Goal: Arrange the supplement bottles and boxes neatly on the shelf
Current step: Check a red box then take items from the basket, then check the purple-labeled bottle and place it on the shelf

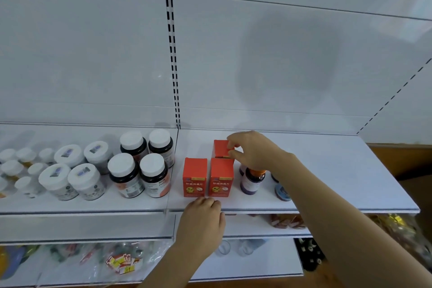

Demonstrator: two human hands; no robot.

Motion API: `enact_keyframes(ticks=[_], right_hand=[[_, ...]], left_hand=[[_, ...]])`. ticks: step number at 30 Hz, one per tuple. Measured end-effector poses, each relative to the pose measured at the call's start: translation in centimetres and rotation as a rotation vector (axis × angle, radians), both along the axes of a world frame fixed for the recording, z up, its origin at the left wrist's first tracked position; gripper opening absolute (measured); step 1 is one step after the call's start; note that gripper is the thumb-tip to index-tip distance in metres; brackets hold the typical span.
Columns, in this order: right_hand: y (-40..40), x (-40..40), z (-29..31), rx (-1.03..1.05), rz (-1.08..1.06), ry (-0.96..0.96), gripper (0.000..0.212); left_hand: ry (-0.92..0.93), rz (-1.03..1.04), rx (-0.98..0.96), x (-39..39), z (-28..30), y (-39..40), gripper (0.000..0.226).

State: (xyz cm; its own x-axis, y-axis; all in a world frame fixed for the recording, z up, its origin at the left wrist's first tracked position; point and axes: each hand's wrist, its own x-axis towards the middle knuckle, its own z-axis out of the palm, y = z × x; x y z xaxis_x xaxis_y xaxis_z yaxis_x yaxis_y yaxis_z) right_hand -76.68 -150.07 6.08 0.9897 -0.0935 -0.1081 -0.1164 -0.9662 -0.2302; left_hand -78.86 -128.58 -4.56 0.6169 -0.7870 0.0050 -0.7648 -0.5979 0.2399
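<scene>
Two orange boxes (195, 177) (222, 177) stand side by side near the front of the white shelf (327, 182). A third orange box (219, 148) stands behind them, and my right hand (254, 151) pinches its top right corner between fingers and thumb. Just below the front boxes, my left hand (202, 220) rests on the shelf's front edge with fingers curled. A small dark bottle with an orange cap (252, 180) stands right of the boxes, partly under my right wrist. My forearm hides most of another small bottle (282, 192).
Four dark bottles with white caps (140, 163) stand left of the boxes, then white jars (70, 170) and small bottles further left. The right part of the shelf is bare. Lower shelves (257, 227) hold packets and bagged goods.
</scene>
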Motion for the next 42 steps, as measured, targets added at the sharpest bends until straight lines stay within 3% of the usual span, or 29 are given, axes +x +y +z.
enact_keyframes(ticks=[7,16,30,35,40,42], right_hand=[[0.3,-2.0,0.4,-0.007,-0.061,-0.123,0.03],[0.0,-8.4,-1.0,-0.071,-0.206,-0.407,0.016],[-1.0,-9.0,-4.2,-0.064,-0.075,-0.361,0.015],[-1.6,-10.5,-2.2,0.164,-0.123,-0.481,0.009],[-1.2,-12.4,2.5,0.48,-0.256,-0.544,0.01],[-0.6,-13.1,4.2,0.591,-0.315,-0.564,0.009]], left_hand=[[-0.022,-0.002,0.003,0.1,0.0,-0.3,0.041],[-0.048,-0.039,-0.007,-1.1,-1.3,-1.0,0.045],[-0.058,0.121,0.06,-3.3,0.1,-2.7,0.038],[0.124,0.341,-0.273,-4.6,2.6,-3.7,0.032],[0.636,0.366,-0.678,-5.9,6.1,-4.6,0.048],[0.75,0.325,-0.805,-6.6,7.5,-4.8,0.046]])
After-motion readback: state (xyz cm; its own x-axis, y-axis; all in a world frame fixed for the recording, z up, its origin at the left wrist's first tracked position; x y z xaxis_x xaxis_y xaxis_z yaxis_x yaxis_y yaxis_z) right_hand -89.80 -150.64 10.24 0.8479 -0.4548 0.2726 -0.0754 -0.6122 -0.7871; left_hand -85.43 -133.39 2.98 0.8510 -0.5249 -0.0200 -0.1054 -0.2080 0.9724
